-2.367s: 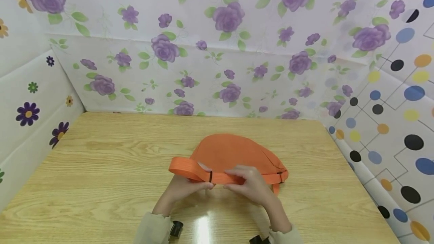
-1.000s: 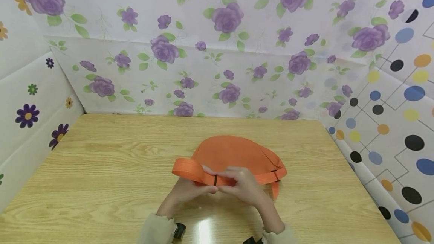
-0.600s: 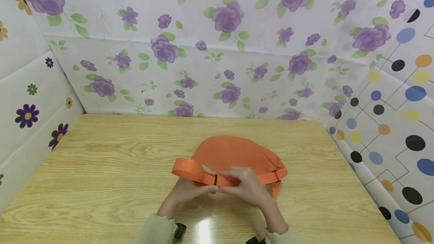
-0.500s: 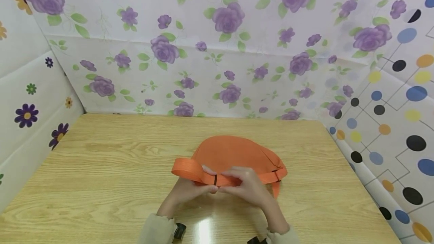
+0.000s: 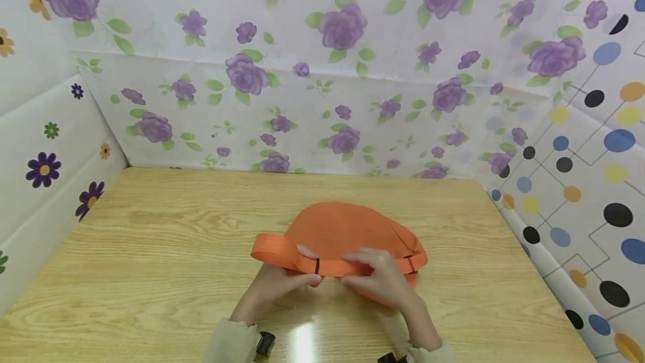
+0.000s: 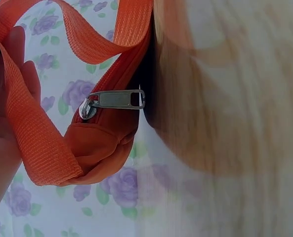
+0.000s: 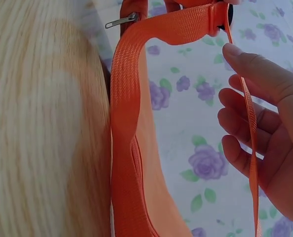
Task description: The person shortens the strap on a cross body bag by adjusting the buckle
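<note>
An orange waist bag (image 5: 342, 226) lies on the wooden table, its strap running along the near side. My left hand (image 5: 274, 284) grips the orange strap (image 5: 274, 248) just left of a black slider (image 5: 317, 266), and a strap loop stands up at its left. Farther right, my right hand (image 5: 383, 279) pinches the strap between thumb and fingers, apart from the left hand. In the right wrist view, the strap passes edge-on between thumb and fingers. A metal zipper pull (image 6: 119, 99) hangs at the bag's end in the left wrist view. The left fingertips are partly hidden.
A second black slider (image 5: 410, 264) sits at the bag's right end. The wooden table (image 5: 166, 251) meets a flowered back wall covering (image 5: 282, 71); a dotted covering (image 5: 579, 228) borders the right side.
My hands meet at the slider, then my right hand slides right along the strap, leaving a gap. The left hand shifts slightly left. An orange strap part now shows lower, beneath the right hand.
</note>
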### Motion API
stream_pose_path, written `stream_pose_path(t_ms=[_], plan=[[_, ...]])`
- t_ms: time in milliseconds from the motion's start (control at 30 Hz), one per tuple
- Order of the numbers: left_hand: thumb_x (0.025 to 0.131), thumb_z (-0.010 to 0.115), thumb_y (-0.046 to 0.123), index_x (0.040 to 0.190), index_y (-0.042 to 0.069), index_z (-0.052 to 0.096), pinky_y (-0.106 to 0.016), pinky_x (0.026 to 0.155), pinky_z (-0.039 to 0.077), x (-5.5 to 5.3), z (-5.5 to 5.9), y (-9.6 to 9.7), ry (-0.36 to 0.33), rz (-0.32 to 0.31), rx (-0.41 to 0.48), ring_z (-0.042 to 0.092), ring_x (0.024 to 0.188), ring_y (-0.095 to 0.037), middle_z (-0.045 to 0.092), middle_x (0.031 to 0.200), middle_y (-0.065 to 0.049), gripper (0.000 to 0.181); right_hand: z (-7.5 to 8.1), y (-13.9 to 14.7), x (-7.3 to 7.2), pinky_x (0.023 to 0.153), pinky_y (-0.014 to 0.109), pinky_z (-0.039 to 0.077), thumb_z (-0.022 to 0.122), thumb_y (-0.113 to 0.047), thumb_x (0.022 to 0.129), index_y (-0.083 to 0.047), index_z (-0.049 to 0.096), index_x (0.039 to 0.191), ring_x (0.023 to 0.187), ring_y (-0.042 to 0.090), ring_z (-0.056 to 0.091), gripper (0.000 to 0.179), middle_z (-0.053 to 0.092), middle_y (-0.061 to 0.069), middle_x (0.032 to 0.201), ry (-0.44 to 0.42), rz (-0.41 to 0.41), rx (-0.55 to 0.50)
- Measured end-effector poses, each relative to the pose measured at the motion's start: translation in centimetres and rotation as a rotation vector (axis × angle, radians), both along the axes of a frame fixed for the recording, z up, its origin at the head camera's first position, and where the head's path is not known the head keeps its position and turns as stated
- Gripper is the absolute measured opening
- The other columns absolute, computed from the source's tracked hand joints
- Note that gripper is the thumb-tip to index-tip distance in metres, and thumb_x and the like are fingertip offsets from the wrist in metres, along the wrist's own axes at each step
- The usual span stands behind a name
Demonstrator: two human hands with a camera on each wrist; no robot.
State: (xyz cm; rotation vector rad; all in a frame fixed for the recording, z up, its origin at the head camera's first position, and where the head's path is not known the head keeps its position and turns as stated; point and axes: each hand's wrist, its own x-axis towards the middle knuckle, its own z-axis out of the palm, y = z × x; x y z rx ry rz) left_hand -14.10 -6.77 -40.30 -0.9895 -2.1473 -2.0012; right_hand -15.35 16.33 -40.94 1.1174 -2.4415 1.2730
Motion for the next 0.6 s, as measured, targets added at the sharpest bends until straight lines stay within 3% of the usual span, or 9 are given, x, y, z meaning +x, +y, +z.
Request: stream_pose_path(t_ms=[133, 367, 600], plan=[[0.071, 0.069, -0.011, 0.095, -0.011, 0.058, -0.031, 0.057, 0.050, 0.0, 0.1, 0.0, -0.013, -0.014, 0.012, 0.057, 0.067, -0.009, 0.059, 0.083, -0.022, 0.026, 1.1, -0.3, 0.6, 0.065, 0.030, 0.049, 0.076, -0.003, 0.067, 0.003, 0.066, 0.098, 0.076, 0.017, 0.059, 0.033, 0.064, 0.007, 0.087, -0.009, 0.000, -0.003], [0.070, 0.069, -0.010, 0.095, -0.011, 0.059, -0.030, 0.060, 0.050, 0.1, 0.2, 0.0, -0.016, 0.002, -0.007, 0.057, 0.069, -0.009, 0.060, 0.084, -0.022, 0.027, -0.8, 0.3, -0.4, 0.065, 0.025, 0.049, 0.076, -0.008, 0.069, -0.005, 0.067, 0.101, 0.078, 0.009, 0.058, 0.034, 0.064, -0.003, 0.089, 0.009, 0.021, -0.023], [0.071, 0.071, -0.006, 0.096, -0.011, 0.058, -0.030, 0.064, 0.049, 0.2, 0.3, 0.0, -0.082, 0.023, -0.026, 0.056, 0.072, -0.009, 0.061, 0.087, -0.020, 0.028, -0.9, 0.2, -0.6, 0.062, 0.024, 0.048, 0.075, -0.008, 0.070, -0.004, 0.067, 0.101, 0.073, 0.007, 0.057, 0.033, 0.063, -0.003, 0.085, 0.032, 0.044, -0.033]])
